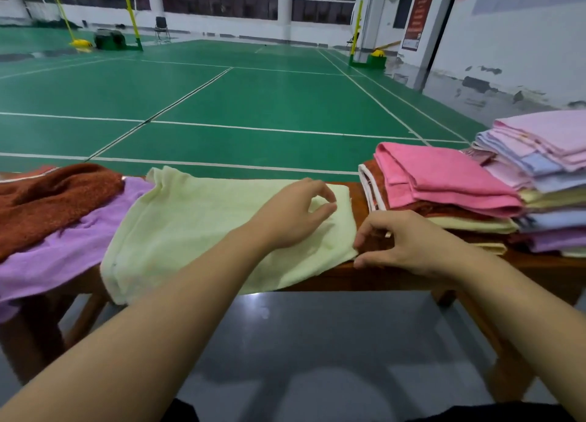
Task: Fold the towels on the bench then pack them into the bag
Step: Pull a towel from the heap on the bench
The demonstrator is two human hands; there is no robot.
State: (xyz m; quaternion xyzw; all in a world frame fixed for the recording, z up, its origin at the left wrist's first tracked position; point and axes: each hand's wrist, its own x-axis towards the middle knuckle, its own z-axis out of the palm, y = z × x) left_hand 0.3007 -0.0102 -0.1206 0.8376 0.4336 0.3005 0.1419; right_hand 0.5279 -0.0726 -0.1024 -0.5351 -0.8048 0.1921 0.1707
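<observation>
A pale yellow towel [203, 228] lies spread flat across the wooden bench [396, 277], its near edge draping over the front. My left hand [291, 215] rests on its right end, thumb and forefinger pinched on a small fold near the far right corner. My right hand [406, 244] is at the towel's near right corner, its curled fingers and thumb apart and just touching the edge. To the left lie an unfolded brown towel [47, 199] and a purple towel [63, 256]. No bag is in view.
On the bench to the right sits a folded stack topped by a pink towel [444, 180], and beyond it a taller stack of pastel towels [545, 167]. A green court floor [253, 98] stretches behind the bench. Grey floor lies under me.
</observation>
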